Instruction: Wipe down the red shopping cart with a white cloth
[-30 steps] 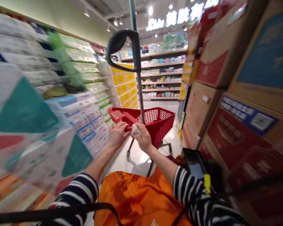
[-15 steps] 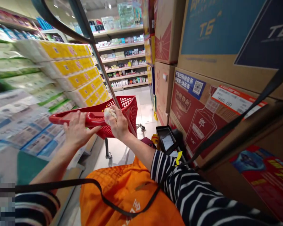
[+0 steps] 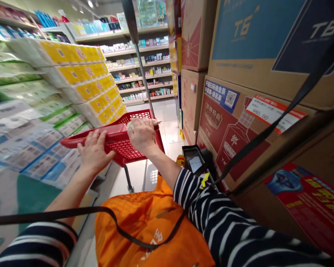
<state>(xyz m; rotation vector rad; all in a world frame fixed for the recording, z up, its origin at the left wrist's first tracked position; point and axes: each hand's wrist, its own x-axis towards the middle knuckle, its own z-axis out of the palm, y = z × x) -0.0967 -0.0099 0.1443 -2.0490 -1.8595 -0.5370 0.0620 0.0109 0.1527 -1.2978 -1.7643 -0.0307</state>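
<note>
left hand (image 3: 96,152) lies open on the red cart handle (image 3: 115,132) running leftward, right hand (image 3: 141,135) clenched around it

Cartons (image 3: 239,48) right, tissue packs (image 3: 75,74) left, store shelves (image 3: 139,68) ahead beyond the basket (image 3: 125,150)

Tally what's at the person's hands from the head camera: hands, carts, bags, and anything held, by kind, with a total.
Hands: 2 (left hand, right hand)
Red shopping cart: 1
Orange bag: 1
White item in the right hand: 1
Total: 5
</note>
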